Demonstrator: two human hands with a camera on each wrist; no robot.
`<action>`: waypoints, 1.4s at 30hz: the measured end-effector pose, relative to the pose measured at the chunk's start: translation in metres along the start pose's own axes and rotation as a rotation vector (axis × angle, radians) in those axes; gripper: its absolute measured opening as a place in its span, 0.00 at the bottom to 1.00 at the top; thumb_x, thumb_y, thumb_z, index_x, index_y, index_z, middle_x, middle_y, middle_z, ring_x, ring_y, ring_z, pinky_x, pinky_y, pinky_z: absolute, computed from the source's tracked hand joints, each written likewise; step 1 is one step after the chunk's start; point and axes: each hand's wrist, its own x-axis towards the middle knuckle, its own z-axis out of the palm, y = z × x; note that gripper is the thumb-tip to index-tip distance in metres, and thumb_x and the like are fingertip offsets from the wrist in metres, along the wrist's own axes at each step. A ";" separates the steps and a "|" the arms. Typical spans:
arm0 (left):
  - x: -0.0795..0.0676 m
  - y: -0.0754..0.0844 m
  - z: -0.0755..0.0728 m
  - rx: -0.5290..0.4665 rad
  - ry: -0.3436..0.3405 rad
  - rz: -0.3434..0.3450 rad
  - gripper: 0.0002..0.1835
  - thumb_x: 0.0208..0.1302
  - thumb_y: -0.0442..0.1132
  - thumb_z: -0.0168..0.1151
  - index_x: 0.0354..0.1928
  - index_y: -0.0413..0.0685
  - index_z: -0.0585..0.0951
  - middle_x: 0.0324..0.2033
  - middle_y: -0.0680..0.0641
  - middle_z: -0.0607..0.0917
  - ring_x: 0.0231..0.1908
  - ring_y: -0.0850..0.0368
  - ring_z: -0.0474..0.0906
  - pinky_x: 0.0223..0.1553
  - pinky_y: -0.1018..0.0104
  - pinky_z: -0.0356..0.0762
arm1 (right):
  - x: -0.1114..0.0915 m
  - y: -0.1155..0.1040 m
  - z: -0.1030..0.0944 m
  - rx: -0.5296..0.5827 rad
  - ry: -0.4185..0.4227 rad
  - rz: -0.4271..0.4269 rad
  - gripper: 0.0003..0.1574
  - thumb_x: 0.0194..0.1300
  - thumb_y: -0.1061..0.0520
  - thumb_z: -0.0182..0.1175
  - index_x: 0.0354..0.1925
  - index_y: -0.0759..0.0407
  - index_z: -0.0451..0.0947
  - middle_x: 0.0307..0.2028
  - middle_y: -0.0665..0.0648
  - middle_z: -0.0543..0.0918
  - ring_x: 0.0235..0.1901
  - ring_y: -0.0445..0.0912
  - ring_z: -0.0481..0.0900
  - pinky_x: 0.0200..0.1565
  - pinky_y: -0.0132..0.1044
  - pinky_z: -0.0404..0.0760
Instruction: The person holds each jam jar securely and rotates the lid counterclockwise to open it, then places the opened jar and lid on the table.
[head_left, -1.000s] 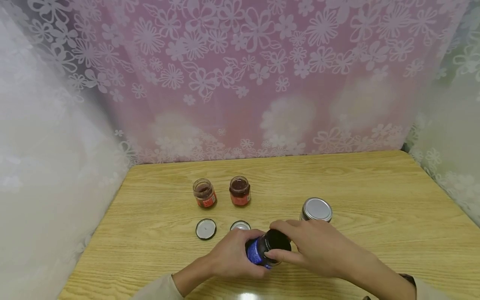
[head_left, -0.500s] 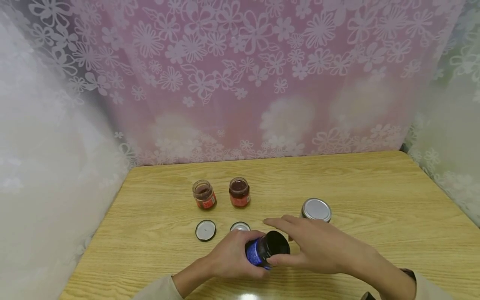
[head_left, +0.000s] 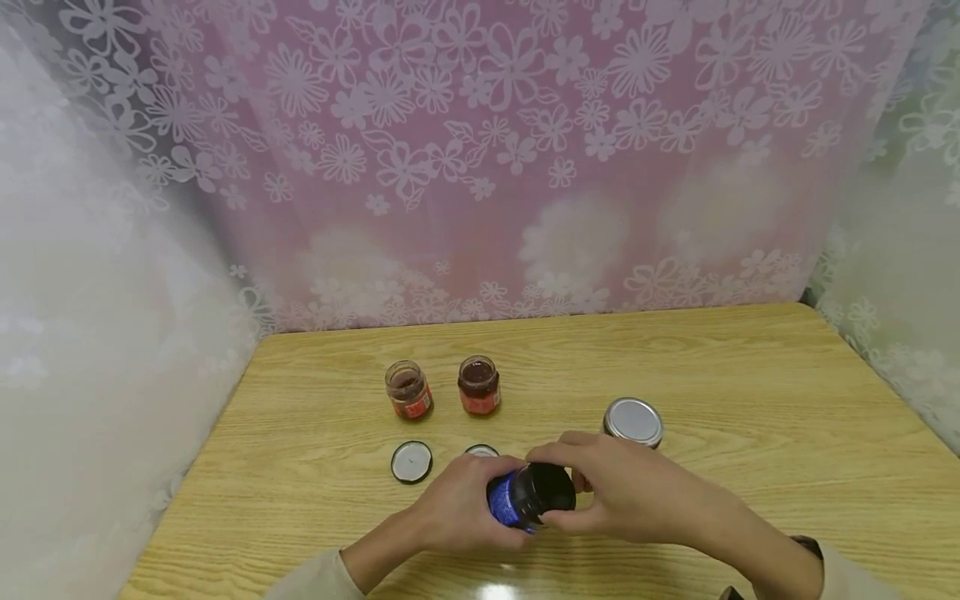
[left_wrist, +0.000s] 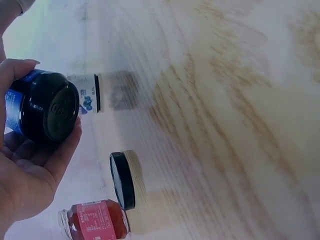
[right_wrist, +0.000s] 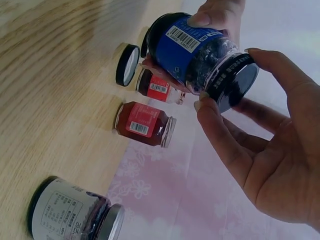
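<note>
The person's left hand (head_left: 465,504) is reaching in from the near edge of the table (head_left: 750,367), its thumb and fingers wrapping around the blue-labelled jar (head_left: 504,502) from the side and gripping it firmly. That jar is lying tilted in this hold, well off upright, with its dark base pointing away to the left and its black lid (right_wrist: 234,80) facing the other palm; in the left wrist view it is appearing raised above the tabletop. The right hand (head_left: 626,487) is coming across from the other side, wrist low and knuckles arching, and is pinching the lid's rim between thumb and forefinger, the thumb sitting on the near side and the forefinger on the far side. Its remaining fingers are bending beneath the lid, as the right wrist view is showing. The lid is sitting over the jar's mouth; whether it is loose, one cannot tell. Beyond the hands, two open red-labelled jars (head_left: 480,398) are standing side by side, two loose lids (head_left: 412,461) are lying nearer, and a silver-lidded jar (head_left: 633,421) is standing just past the right hand.
</note>
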 end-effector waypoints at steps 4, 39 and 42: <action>0.000 -0.001 0.000 -0.017 0.008 0.018 0.29 0.45 0.48 0.73 0.53 0.56 0.78 0.37 0.64 0.79 0.35 0.71 0.75 0.35 0.77 0.75 | 0.000 0.003 -0.004 -0.007 -0.020 -0.067 0.29 0.59 0.40 0.66 0.58 0.40 0.75 0.44 0.39 0.75 0.35 0.32 0.74 0.36 0.32 0.78; 0.010 -0.016 0.000 -0.233 0.028 -0.033 0.29 0.48 0.49 0.74 0.54 0.57 0.77 0.42 0.61 0.81 0.42 0.65 0.78 0.43 0.68 0.77 | -0.010 0.046 -0.010 0.214 0.111 -0.301 0.34 0.60 0.51 0.67 0.63 0.47 0.67 0.55 0.46 0.73 0.47 0.40 0.74 0.45 0.36 0.78; 0.014 -0.016 0.001 -0.248 0.074 -0.073 0.29 0.48 0.51 0.74 0.54 0.59 0.78 0.44 0.61 0.81 0.45 0.64 0.78 0.47 0.67 0.75 | -0.011 0.048 -0.009 0.241 0.126 -0.297 0.34 0.60 0.53 0.68 0.63 0.48 0.67 0.54 0.48 0.74 0.46 0.41 0.75 0.44 0.38 0.79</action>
